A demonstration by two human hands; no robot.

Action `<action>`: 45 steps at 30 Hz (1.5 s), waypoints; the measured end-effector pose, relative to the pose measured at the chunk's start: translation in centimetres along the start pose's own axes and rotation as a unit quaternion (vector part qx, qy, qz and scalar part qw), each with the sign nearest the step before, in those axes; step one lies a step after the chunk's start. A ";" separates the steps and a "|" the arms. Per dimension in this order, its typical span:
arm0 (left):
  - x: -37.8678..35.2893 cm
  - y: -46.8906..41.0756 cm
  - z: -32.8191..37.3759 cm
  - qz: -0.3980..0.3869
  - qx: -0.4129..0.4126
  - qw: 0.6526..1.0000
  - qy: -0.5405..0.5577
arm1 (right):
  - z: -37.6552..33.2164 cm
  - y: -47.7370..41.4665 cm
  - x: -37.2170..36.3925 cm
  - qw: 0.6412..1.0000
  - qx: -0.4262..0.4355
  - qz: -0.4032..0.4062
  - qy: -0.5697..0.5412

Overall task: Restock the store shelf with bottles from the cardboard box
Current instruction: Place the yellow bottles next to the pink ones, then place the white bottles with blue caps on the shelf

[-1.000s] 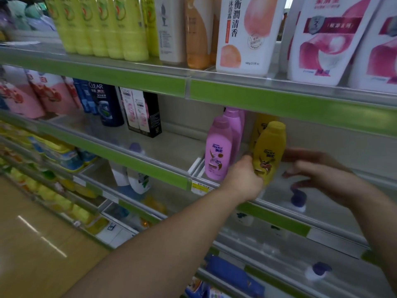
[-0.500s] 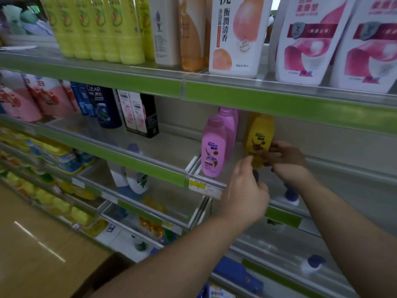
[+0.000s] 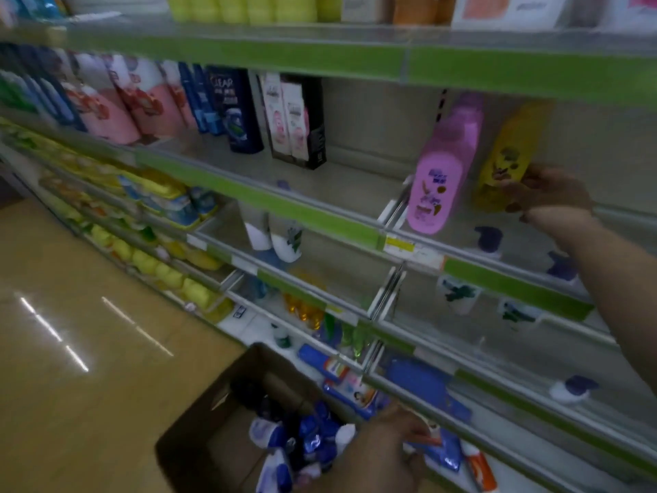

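A yellow bottle [image 3: 508, 151] stands on the middle shelf [image 3: 270, 197] to the right of a pink bottle [image 3: 437, 183], with more pink ones behind that. My right hand [image 3: 551, 193] reaches in from the right and its fingers grip the yellow bottle's lower side. Down on the floor an open cardboard box [image 3: 199, 418] holds several blue and white bottles [image 3: 305, 439]. My left hand [image 3: 384, 450] hangs over the box's right side, blurred, fingers loose, with nothing seen in it.
Dark Clear bottles [image 3: 234, 108], a black and pink boxed set [image 3: 298, 119] and pink refill pouches [image 3: 117, 101] fill the shelf's left part. Purple-capped bottles [image 3: 489, 238] stand one shelf lower. Green shelf rails jut out. A tan floor [image 3: 71, 350] lies at the left.
My left hand has dropped from the yellow bottle to the cardboard box. My view has tilted down, bringing the box in. The right hand stays on the yellow bottle on the shelf.
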State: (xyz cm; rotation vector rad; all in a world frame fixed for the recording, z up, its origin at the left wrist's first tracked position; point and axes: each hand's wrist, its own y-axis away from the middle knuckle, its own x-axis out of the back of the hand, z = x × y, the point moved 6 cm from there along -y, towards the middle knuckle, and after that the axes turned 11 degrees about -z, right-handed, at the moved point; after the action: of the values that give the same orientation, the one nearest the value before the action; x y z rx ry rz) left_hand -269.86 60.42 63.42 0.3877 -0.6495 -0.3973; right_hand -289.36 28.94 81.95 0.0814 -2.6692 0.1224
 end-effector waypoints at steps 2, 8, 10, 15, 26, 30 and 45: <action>-0.5 1.4 -2.1 0.001 -0.022 1.000 -0.021 | -0.1 0.0 -0.2 1.000 -0.014 0.004 0.003; 0.3 2.8 -11.9 -0.017 0.031 0.997 -0.062 | -1.3 4.7 0.0 0.995 -0.039 0.089 -0.020; 1.4 3.3 -15.7 -0.017 0.072 0.994 -0.086 | -2.7 7.8 -0.9 0.995 -0.038 0.087 -0.033; 3.4 4.4 -23.4 -0.058 0.159 0.979 -0.114 | -4.6 17.0 -6.8 0.995 0.006 0.075 -0.060; 7.6 -0.8 -30.3 -0.103 0.158 0.966 -0.180 | 11.4 26.3 -31.4 0.958 -0.248 -0.130 0.063; 7.9 -4.0 -29.4 -0.100 0.107 0.964 -0.224 | 16.3 28.3 -37.8 0.917 -0.329 -0.199 0.110; 4.2 -15.2 -30.6 -0.159 -0.005 0.941 -0.300 | 26.2 27.8 -45.1 0.842 -0.354 -0.242 0.329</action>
State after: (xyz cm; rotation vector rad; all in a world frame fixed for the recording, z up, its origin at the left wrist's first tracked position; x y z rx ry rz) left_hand -250.59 52.23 36.06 0.3619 -1.1846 -0.8449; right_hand -263.10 55.61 36.21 0.3891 -1.7850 -0.8393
